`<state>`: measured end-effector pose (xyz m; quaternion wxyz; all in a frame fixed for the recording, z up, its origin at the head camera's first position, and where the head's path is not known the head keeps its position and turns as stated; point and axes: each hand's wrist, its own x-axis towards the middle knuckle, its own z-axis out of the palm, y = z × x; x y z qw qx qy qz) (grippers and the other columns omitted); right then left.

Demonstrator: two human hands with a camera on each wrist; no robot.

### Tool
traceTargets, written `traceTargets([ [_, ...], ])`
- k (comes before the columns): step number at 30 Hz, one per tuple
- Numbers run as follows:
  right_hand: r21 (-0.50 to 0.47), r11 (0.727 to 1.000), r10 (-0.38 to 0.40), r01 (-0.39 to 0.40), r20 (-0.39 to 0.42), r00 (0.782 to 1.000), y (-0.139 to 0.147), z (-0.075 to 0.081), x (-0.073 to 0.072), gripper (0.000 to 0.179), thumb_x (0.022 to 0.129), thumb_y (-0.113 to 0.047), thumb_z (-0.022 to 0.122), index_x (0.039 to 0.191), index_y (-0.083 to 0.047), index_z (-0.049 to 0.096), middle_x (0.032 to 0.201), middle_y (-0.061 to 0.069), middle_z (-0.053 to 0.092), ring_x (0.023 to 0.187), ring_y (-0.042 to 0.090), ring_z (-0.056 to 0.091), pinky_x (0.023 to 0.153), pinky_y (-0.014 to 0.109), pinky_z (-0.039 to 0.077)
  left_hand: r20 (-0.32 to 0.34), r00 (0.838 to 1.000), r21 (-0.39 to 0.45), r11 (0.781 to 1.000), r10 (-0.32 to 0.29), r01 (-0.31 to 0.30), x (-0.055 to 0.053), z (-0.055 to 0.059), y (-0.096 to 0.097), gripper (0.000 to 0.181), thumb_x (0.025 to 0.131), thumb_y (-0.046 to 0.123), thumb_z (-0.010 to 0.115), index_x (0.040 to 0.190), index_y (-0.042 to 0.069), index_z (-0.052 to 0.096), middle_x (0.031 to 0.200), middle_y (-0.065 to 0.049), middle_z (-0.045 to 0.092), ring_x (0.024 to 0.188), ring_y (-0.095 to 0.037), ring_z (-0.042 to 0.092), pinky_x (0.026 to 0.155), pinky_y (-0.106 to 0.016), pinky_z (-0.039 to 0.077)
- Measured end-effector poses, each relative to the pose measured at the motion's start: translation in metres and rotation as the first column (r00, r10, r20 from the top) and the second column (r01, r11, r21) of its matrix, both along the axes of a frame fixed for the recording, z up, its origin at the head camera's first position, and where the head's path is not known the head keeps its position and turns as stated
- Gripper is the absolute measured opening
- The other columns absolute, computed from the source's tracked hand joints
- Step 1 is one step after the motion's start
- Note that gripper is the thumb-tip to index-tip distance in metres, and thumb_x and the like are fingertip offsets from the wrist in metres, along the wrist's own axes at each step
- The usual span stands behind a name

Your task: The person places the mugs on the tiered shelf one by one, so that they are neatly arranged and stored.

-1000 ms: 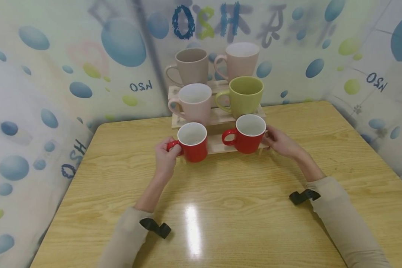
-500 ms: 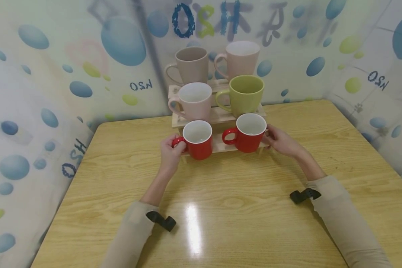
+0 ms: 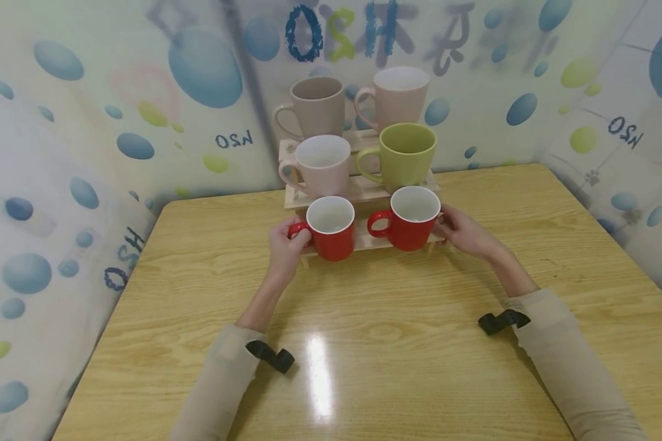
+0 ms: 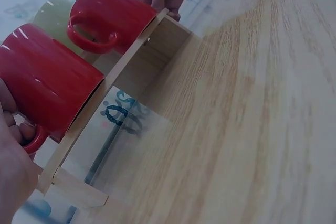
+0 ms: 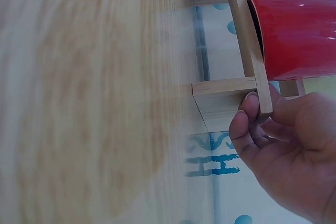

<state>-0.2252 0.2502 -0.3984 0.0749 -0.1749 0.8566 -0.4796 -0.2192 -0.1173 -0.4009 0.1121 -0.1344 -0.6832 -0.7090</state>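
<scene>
My left hand (image 3: 284,250) grips the handle of the left red mug (image 3: 336,244), its thumb on top. The mug is upright, white inside, and its base sits right at the bottom shelf in the left wrist view. My right hand (image 3: 466,234) pinches the right end of the wooden rack's bottom shelf (image 5: 256,59) between thumb and fingers. Just beside those fingers, the right red mug (image 3: 409,233) stands upright on the same shelf, handle toward the left. In the left wrist view the handle of the left mug (image 4: 42,77) is partly hidden by my fingers.
Behind the red mugs, a pale pink mug (image 3: 322,171) and a green mug (image 3: 407,156) stand on the middle tier. A taupe mug (image 3: 319,113) and another pink mug (image 3: 399,101) occupy the top one. The rack stands on a wood-grain table (image 3: 386,343) near a printed backdrop.
My left hand has moved right and slightly back with the red mug, bringing it closer to the other red mug. My right hand stays at the shelf end.
</scene>
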Motion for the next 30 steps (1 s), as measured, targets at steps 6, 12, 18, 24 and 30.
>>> traceTargets([
  [6, -0.004, 1.000, -0.007, 0.007, 0.000, 1.000, 0.000, 0.000, 0.001, 0.038, 0.104, -0.001, 0.047, 0.138, 0.012, 0.039, 0.108, 0.023, 0.056, 0.089, 0.018, 0.057, 0.073, 0.032, 0.056, -0.005, 1.000, -0.010, 1.000, -0.018, 0.018, -0.002, 0.000, 0.000, 0.024, 0.085, -0.008, 0.049, 0.067, 0.008, 0.044, 0.057, 0.005, 0.036, 0.055, -0.009, 0.038, 0.050, -0.020, 0.035],
  [12, -0.007, 1.000, -0.002, 0.002, 0.014, 1.000, 0.001, 0.000, 0.000, 0.035, 0.105, -0.002, 0.046, 0.136, 0.011, 0.040, 0.106, 0.023, 0.057, 0.090, 0.018, 0.058, 0.074, 0.031, 0.056, -0.034, 0.998, -0.055, 0.998, -0.046, 0.044, -0.002, 0.000, -0.005, 0.019, 0.084, -0.012, 0.048, 0.070, 0.002, 0.046, 0.059, 0.004, 0.038, 0.059, -0.010, 0.040, 0.052, -0.021, 0.037],
  [18, -0.012, 1.000, 0.003, -0.003, 0.022, 1.000, 0.001, -0.001, 0.001, 0.035, 0.105, -0.003, 0.047, 0.136, 0.011, 0.040, 0.104, 0.022, 0.057, 0.090, 0.017, 0.057, 0.075, 0.031, 0.056, -0.091, 0.994, -0.090, 0.995, -0.056, 0.048, -0.001, -0.001, -0.009, 0.006, 0.082, -0.015, 0.048, 0.080, -0.009, 0.048, 0.071, 0.000, 0.045, 0.068, -0.009, 0.046, 0.059, -0.019, 0.044],
  [24, -0.012, 1.000, -0.004, 0.004, 0.023, 1.000, 0.002, -0.001, 0.002, 0.037, 0.104, -0.002, 0.047, 0.138, 0.011, 0.039, 0.105, 0.023, 0.057, 0.088, 0.018, 0.057, 0.073, 0.032, 0.056, -0.117, 0.987, -0.078, 0.992, -0.111, 0.102, 0.002, -0.001, -0.016, 0.012, 0.085, -0.012, 0.051, 0.097, -0.013, 0.049, 0.089, -0.007, 0.056, 0.083, -0.014, 0.056, 0.077, -0.020, 0.050],
  [30, -0.008, 1.000, 0.009, -0.009, 0.000, 1.000, 0.006, -0.003, 0.001, 0.036, 0.104, -0.002, 0.047, 0.137, 0.010, 0.041, 0.106, 0.022, 0.058, 0.088, 0.017, 0.058, 0.072, 0.035, 0.056, -0.145, 0.981, -0.137, 0.985, -0.127, 0.107, 0.006, -0.002, -0.029, 0.030, 0.087, -0.011, 0.054, 0.116, -0.017, 0.049, 0.105, -0.014, 0.057, 0.098, -0.017, 0.056, 0.094, -0.026, 0.045],
])
